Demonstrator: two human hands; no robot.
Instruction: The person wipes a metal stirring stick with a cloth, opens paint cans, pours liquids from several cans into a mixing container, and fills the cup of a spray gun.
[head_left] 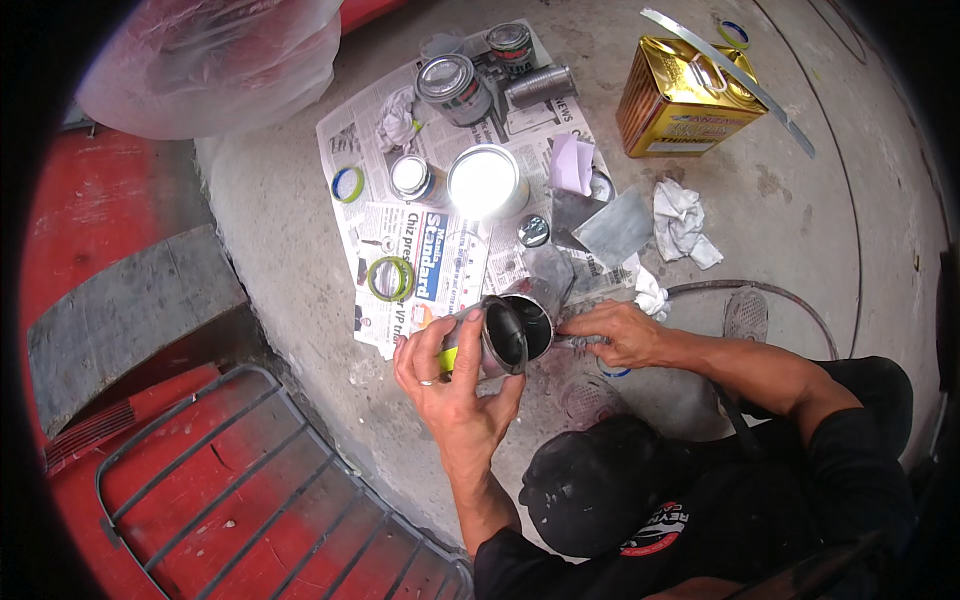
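Note:
Neither of my hands is in view. A crouching person in a black cap (595,485) has both arms stretched over the floor; these hands are not mine. That person's left hand (450,385) grips a tilted can (505,335) with a dark inside. Its rim is against or just over the mouth of a second metal can (540,300), also dark inside. I cannot tell whether anything flows between them. Close beside the second can, the person's right hand (625,335) has bent fingers around what looks like a thin tool, mostly hidden.
Newspaper (345,125) bears a bright open can (488,180), a lidded can (452,88), a green tape roll (390,279) and grey sheets (615,228). Crumpled white cloth (685,222) and a gold square tin (690,100) lie right. Red panels and a barred frame (250,470) stand left.

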